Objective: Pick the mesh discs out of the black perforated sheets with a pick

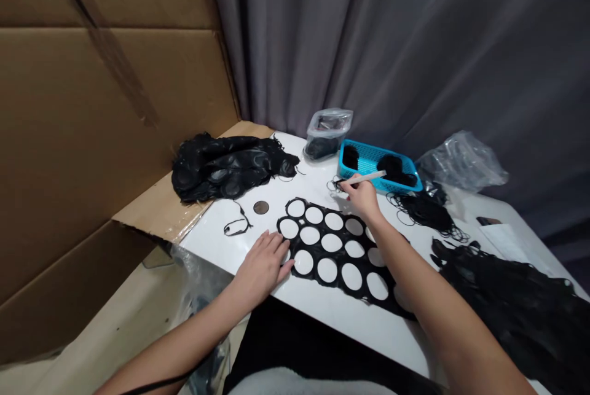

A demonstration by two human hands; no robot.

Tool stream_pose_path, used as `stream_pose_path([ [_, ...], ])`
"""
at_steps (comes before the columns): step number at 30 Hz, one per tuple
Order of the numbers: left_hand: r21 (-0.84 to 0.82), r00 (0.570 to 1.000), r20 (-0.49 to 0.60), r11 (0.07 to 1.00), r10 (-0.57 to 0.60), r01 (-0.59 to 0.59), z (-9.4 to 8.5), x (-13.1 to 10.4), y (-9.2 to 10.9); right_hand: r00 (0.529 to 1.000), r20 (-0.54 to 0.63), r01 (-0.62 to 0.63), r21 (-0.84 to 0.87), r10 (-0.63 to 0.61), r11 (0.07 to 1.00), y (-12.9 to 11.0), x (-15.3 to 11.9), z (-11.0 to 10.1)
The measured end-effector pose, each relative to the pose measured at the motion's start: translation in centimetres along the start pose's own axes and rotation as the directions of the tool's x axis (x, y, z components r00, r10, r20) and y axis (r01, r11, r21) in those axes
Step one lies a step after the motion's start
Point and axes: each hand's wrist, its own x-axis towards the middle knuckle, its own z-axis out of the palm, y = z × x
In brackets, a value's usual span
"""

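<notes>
Many round openings in the black sheet (342, 258), lying at the table's (212, 247) near edge, show white through, so I judge their cutting already done; the left hand (262, 262) rests at its 9 o'clock, fingers loosely spread, gripping nothing. At 12 o'clock the right hand (362, 193) pinches a pale stick (371, 177) beside loose black rings (336, 185). Black heaps at 10 o'clock (230, 168) and 4 o'clock (511, 309) perhaps mean work remains.

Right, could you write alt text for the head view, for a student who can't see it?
A person's left hand rests at the left end of a black, round-holed sheet on a white table, while the right hand holds a pale, slim tool near a blue basket. Black heaps lie on both sides.
</notes>
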Motion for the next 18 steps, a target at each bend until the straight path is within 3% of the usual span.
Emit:
stream_pose_path([
  [3, 0.059, 0.997, 0.066, 0.998, -0.027, 0.023, -0.8, 3.4, -1.1, 0.968, 0.154, -0.233, 0.263, 0.198, 0.936, 0.5, -0.6, -1.9],
  [5, 0.113, 0.997, 0.044, 0.992, -0.057, 0.051, -0.5, 6.8, -1.6, 0.916, 0.273, -0.394, 0.461, 0.295, 0.795, 0.8, -1.5, -2.8],
  [7, 0.116, 0.998, 0.057, 0.993, -0.038, 0.031, 0.5, 10.4, -1.8, 0.855, 0.372, -0.518, 0.616, 0.361, 0.593, 1.3, -2.2, -3.6],
  [9, 0.108, 0.996, 0.089, 0.994, 0.006, -0.015, 1.9, 13.6, -2.0, 0.833, 0.386, -0.547, 0.681, 0.396, 0.487, 1.8, -2.9, -4.7],
  [13, 0.047, 0.968, 0.211, 0.988, 0.136, -0.149, 4.3, 17.5, -2.9, 0.826, 0.362, -0.535, 0.745, 0.432, 0.398, 2.8, -4.5, -7.4],
  [18, -0.031, 0.917, 0.345, 0.979, 0.201, -0.202, 5.1, 19.9, -4.7, 0.787, 0.437, -0.497, 0.867, 0.436, 0.028, 4.0, -6.0, -10.4],
])
